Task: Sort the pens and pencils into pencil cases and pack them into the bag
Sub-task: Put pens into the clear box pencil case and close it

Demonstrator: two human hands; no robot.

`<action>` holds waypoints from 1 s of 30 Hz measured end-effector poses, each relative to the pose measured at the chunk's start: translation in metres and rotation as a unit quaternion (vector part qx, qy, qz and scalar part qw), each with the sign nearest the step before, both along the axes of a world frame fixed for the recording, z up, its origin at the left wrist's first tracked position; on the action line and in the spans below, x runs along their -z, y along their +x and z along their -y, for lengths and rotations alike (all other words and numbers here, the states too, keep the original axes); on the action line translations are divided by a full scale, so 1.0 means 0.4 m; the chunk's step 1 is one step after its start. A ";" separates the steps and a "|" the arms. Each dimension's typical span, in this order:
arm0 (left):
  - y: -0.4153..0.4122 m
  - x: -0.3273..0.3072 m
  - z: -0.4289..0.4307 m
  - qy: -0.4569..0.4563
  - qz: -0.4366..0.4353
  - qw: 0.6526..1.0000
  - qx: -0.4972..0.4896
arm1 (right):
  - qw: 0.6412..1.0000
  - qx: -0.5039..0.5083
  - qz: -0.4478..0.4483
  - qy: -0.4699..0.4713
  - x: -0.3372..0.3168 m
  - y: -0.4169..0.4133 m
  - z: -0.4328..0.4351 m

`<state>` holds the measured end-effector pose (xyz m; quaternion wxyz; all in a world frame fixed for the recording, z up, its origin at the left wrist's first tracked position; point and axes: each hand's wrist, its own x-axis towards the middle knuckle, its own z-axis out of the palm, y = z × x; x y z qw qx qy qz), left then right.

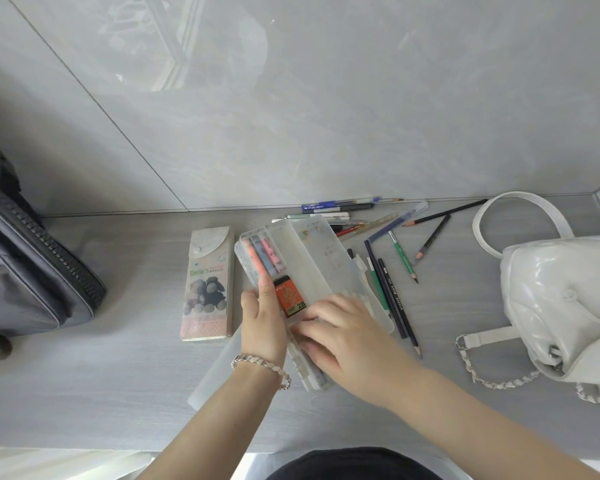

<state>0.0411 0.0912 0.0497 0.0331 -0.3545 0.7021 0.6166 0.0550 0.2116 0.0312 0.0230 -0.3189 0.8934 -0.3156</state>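
Worktop (pixel 118 393): grey, wall along the back edge.
- Grey bag (pixel 32 271) at the left edge, zip shut as far as can be seen.
- White handbag (pixel 561 299) with chain strap at the right edge. Cannot tell which of the two is the packing bag.

Translucent pencil case (pixel 323 258): open, lying at an angle mid-worktop. Its right edge is over or against dark pencils.
- Risk: the case rocks on them, or the lid jams on one when closed.

Card pencil case (pixel 208 285): bear print, flap closed, just left of the open case and untouched.
- Risk: everything ends up in one case, unsorted.

Left hand (pixel 262 317): grips the case's left edge, one finger stretched over the tray.

Right hand (pixel 343 334): fingers (pixel 307 327) close together and nearly straight, pressing on the near part of the case. Nothing seen pinched.
- Risk: an uneven push against the left-hand hold tips the tray.

Loose pens and pencils (pixel 395 299): scattered right of the case and in a cluster at the back edge. None of these is cased yet.
- Risk: round barrels roll if the case or a wrist sweeps them.
- Risk: sharpened points could snag the handbag.

Highlighters (pixel 262 254): three in the tray's far end.
- Risk: they slide out if the case is tilted.

Orange lead box (pixel 291 299): marked 2B, between the two hands. It could be knocked loose.
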 end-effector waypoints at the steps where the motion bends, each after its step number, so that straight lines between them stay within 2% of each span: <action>1: 0.001 -0.001 -0.003 -0.007 0.002 1.000 0.009 | 1.000 0.000 0.011 0.001 0.002 0.001 0.000; 6: 0.005 -0.001 -0.010 -0.043 -0.016 0.998 0.034 | 0.995 -0.034 0.090 0.017 -0.003 -0.005 0.002; 7: 0.001 0.001 -0.007 -0.043 -0.016 0.998 0.031 | 0.995 -0.047 0.082 0.022 -0.007 -0.008 -0.001; 9: -0.010 0.004 0.000 -0.031 -0.013 0.999 0.019 | 0.997 -0.072 0.011 0.038 -0.016 -0.012 -0.010; 11: -0.028 0.005 0.008 -0.034 -0.006 0.999 0.010 | 0.997 -0.066 -0.030 -0.007 -0.008 -0.028 -0.029; 13: -0.048 0.005 0.017 -0.041 -0.005 0.999 0.003 | 0.996 0.013 -0.030 -0.080 0.013 -0.065 -0.059; 15: -0.067 0.003 0.021 -0.043 -0.007 0.999 -0.001 | 0.980 0.165 0.010 -0.113 0.044 -0.122 -0.104; 16: -0.078 0.004 0.019 -0.043 -0.005 0.999 -0.002 | 0.965 0.242 0.035 -0.100 0.065 -0.161 -0.136; 18: -0.092 0.004 0.012 -0.049 0.007 0.999 0.000 | 0.927 0.362 0.095 -0.010 0.108 -0.237 -0.202; 20: -0.101 0.007 0.003 -0.047 0.009 0.999 0.008 | 0.904 0.402 0.128 0.077 0.138 -0.298 -0.258; 22: -0.112 0.012 -0.006 -0.053 -0.003 0.998 0.023 | 0.912 0.369 0.124 0.127 0.156 -0.347 -0.291; 25: -0.119 0.018 -0.014 -0.063 -0.004 0.997 0.032 | 0.931 0.261 0.093 0.240 0.177 -0.396 -0.297; 27: -0.122 0.020 -0.014 -0.057 0.000 0.998 0.032 | 0.914 0.205 0.075 0.342 0.175 -0.423 -0.281; 30: -0.121 0.023 -0.002 -0.055 0.009 0.998 0.024 | 0.892 0.120 0.048 0.434 0.152 -0.453 -0.263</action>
